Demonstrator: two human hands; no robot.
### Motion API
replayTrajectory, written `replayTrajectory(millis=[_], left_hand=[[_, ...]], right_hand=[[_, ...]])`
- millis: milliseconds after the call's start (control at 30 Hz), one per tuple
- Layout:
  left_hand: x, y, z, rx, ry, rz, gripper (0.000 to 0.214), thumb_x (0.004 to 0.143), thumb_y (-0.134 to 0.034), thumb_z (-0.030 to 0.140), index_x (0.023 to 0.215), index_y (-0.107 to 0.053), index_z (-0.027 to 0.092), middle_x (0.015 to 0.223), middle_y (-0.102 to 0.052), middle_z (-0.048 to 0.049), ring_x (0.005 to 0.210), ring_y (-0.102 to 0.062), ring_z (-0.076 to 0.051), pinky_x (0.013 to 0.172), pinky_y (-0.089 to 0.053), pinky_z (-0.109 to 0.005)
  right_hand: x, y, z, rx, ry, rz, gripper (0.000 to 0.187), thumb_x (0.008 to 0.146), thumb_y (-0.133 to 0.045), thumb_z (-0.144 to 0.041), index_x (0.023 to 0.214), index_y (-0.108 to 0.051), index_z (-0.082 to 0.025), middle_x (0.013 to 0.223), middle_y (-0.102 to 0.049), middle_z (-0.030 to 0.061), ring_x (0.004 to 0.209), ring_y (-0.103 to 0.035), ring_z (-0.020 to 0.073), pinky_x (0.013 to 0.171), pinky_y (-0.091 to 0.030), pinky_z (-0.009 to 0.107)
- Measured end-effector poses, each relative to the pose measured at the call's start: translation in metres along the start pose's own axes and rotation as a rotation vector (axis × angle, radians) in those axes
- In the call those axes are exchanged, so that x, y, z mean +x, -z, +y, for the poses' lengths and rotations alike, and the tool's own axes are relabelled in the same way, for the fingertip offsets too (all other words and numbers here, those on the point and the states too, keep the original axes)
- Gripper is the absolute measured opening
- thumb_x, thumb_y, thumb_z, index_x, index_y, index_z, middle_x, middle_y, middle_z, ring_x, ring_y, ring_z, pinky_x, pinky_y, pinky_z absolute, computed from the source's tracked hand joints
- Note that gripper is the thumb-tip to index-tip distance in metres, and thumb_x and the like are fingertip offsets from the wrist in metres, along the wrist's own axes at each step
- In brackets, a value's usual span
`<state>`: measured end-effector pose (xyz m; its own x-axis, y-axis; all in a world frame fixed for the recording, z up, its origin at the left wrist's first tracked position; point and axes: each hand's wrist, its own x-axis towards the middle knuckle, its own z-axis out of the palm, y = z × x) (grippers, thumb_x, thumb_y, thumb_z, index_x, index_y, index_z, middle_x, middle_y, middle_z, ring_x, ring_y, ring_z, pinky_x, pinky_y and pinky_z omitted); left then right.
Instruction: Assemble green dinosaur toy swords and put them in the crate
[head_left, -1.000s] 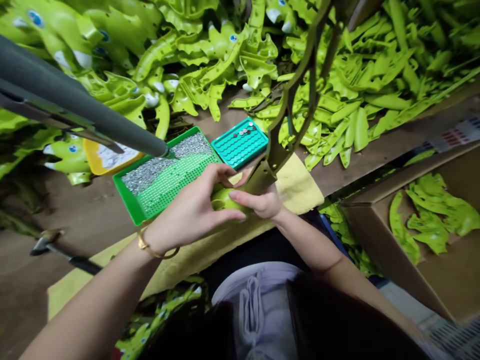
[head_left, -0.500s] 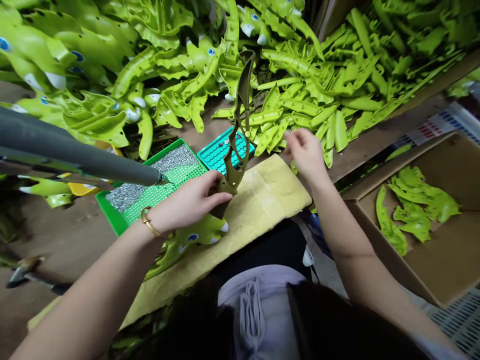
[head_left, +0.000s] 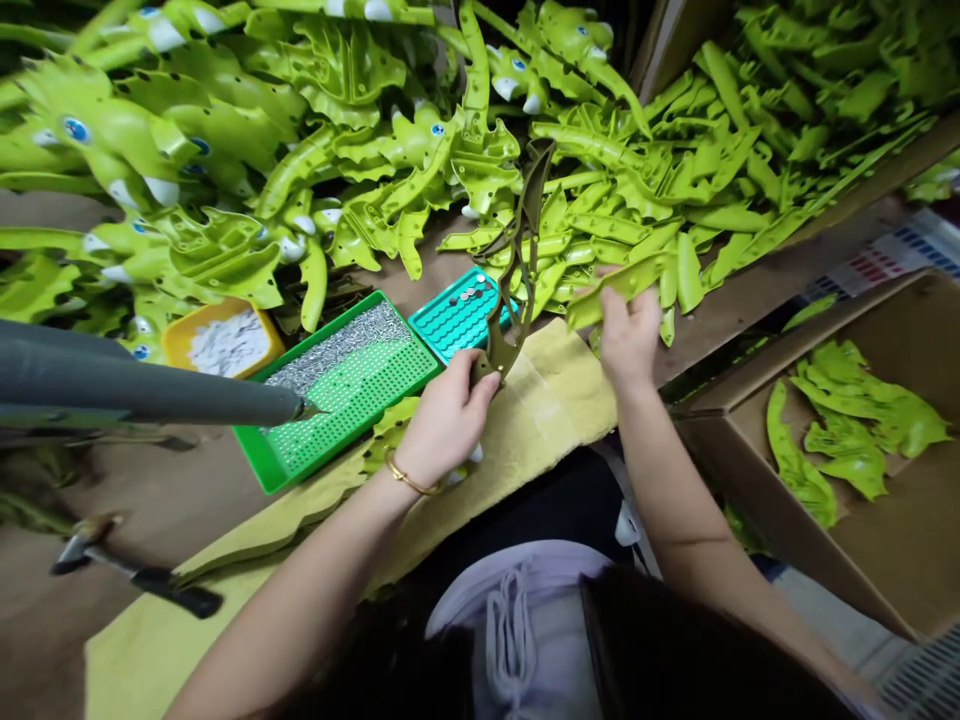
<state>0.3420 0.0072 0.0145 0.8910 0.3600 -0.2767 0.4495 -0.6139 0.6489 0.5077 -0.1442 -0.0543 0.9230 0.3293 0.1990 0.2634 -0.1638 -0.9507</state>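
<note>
My left hand [head_left: 448,415] is closed on the lower end of a dark olive plastic wing-like piece [head_left: 512,300]. The piece is thin and openwork, and stands up tilted away from me. Between the fingers of my right hand [head_left: 631,335] is a curved green plastic part [head_left: 626,287], lifted at the near edge of the loose pile. A green toy half [head_left: 390,432] lies on the yellow pad [head_left: 566,395] beneath my left hand and wrist, which cover most of it.
Left of the pad are a green tray [head_left: 259,465] of screws, a teal tray [head_left: 439,325] with small discs, and a yellow container [head_left: 176,345]. A screwdriver-like grey tool [head_left: 150,385] juts in. A hammer [head_left: 139,572] lies lower left; a cardboard box [head_left: 810,570] stands right.
My right hand has picked up a curved green part from the pile. My left hand, still gripping the olive piece, appears further right as the view shifts.
</note>
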Motion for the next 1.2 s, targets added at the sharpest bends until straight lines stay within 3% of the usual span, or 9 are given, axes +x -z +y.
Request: replayTrajectory(millis=[133, 233, 367, 533, 733, 900, 1033, 1133, 1200], left_hand=[[0.001, -0.009, 0.003, 0.019, -0.049, 0.019, 0.041, 0.093, -0.042, 0.037, 0.127, -0.052, 0.017, 0.12, -0.067, -0.0122, 0.11, -0.063, -0.027, 0.095, -0.048, -0.041], [-0.001, -0.014, 0.004, -0.009, -0.075, -0.007, 0.051, 0.093, -0.044, 0.034, 0.14, -0.043, 0.013, 0.124, -0.066, -0.0134, 0.114, -0.063, -0.027, 0.099, -0.048, -0.041], [-0.004, -0.014, 0.0, -0.102, -0.112, -0.016, 0.065, 0.094, -0.045, 0.031, 0.153, -0.022, 0.016, 0.134, -0.062, -0.0118, 0.119, -0.062, -0.024, 0.105, -0.047, -0.041], [-0.002, -0.014, -0.01, -0.18, -0.198, -0.023, 0.062, 0.093, -0.044, 0.03, 0.153, -0.028, 0.022, 0.156, -0.038, -0.0045, 0.143, -0.039, -0.02, 0.119, -0.033, -0.037], [0.002, -0.008, -0.02, -0.206, -0.174, -0.101, 0.067, 0.093, -0.046, 0.038, 0.154, -0.026, 0.017, 0.154, -0.041, -0.0046, 0.145, -0.035, -0.02, 0.121, -0.028, -0.036], [0.001, 0.004, -0.022, -0.215, -0.196, -0.099, 0.066, 0.093, -0.047, 0.04, 0.153, -0.03, 0.02, 0.156, -0.038, -0.0022, 0.145, -0.034, -0.019, 0.122, -0.025, -0.033], [0.002, 0.007, -0.027, -0.183, -0.205, -0.092, 0.064, 0.092, -0.047, 0.041, 0.152, -0.032, 0.023, 0.155, -0.039, -0.0001, 0.144, -0.036, -0.019, 0.12, -0.028, -0.032], [0.001, 0.008, -0.032, -0.193, -0.21, -0.082, 0.065, 0.092, -0.048, 0.04, 0.152, -0.032, 0.023, 0.155, -0.039, 0.0002, 0.145, -0.035, -0.02, 0.12, -0.028, -0.032], [-0.002, 0.008, -0.034, -0.174, -0.197, -0.078, 0.065, 0.093, -0.046, 0.04, 0.153, -0.031, 0.022, 0.153, -0.044, -0.0022, 0.141, -0.042, -0.021, 0.117, -0.033, -0.032]], right_hand=[[-0.041, -0.044, -0.008, 0.442, -0.358, -0.031, 0.046, 0.09, -0.04, -0.057, 0.121, -0.05, -0.025, 0.099, -0.069, 0.0063, 0.103, -0.066, 0.0215, 0.083, -0.056, 0.038], [-0.047, -0.066, -0.016, 0.585, -0.444, -0.023, 0.057, 0.09, -0.031, -0.066, 0.12, -0.054, -0.023, 0.109, -0.069, 0.007, 0.114, -0.062, 0.0202, 0.09, -0.055, 0.037], [-0.041, -0.071, -0.027, 0.757, -0.491, -0.132, 0.057, 0.09, -0.032, -0.063, 0.122, -0.055, -0.022, 0.11, -0.07, 0.0059, 0.116, -0.062, 0.0196, 0.095, -0.054, 0.039], [-0.039, -0.067, -0.034, 0.798, -0.499, -0.253, 0.063, 0.085, -0.036, -0.073, 0.116, -0.059, -0.024, 0.109, -0.072, 0.0044, 0.117, -0.061, 0.0204, 0.099, -0.053, 0.041], [-0.04, -0.067, -0.043, 0.864, -0.571, -0.316, 0.063, 0.085, -0.036, -0.074, 0.115, -0.059, -0.023, 0.114, -0.071, 0.0048, 0.12, -0.06, 0.0207, 0.1, -0.054, 0.042], [-0.042, -0.069, -0.048, 0.813, -0.518, -0.381, 0.064, 0.086, -0.032, -0.074, 0.118, -0.057, -0.025, 0.12, -0.069, 0.0034, 0.122, -0.059, 0.0203, 0.1, -0.054, 0.042], [-0.044, -0.073, -0.047, 0.798, -0.48, -0.344, 0.052, 0.091, -0.035, -0.064, 0.122, -0.053, -0.026, 0.131, -0.063, 0.0019, 0.123, -0.058, 0.0184, 0.1, -0.054, 0.042], [-0.049, -0.073, -0.043, 0.742, -0.455, -0.359, 0.051, 0.091, -0.034, -0.064, 0.121, -0.052, -0.027, 0.126, -0.065, 0.0022, 0.12, -0.059, 0.0182, 0.099, -0.054, 0.041], [-0.054, -0.069, -0.039, 0.601, -0.423, -0.398, 0.048, 0.087, -0.046, -0.065, 0.116, -0.053, -0.027, 0.115, -0.069, 0.0016, 0.114, -0.062, 0.0184, 0.097, -0.054, 0.039]])
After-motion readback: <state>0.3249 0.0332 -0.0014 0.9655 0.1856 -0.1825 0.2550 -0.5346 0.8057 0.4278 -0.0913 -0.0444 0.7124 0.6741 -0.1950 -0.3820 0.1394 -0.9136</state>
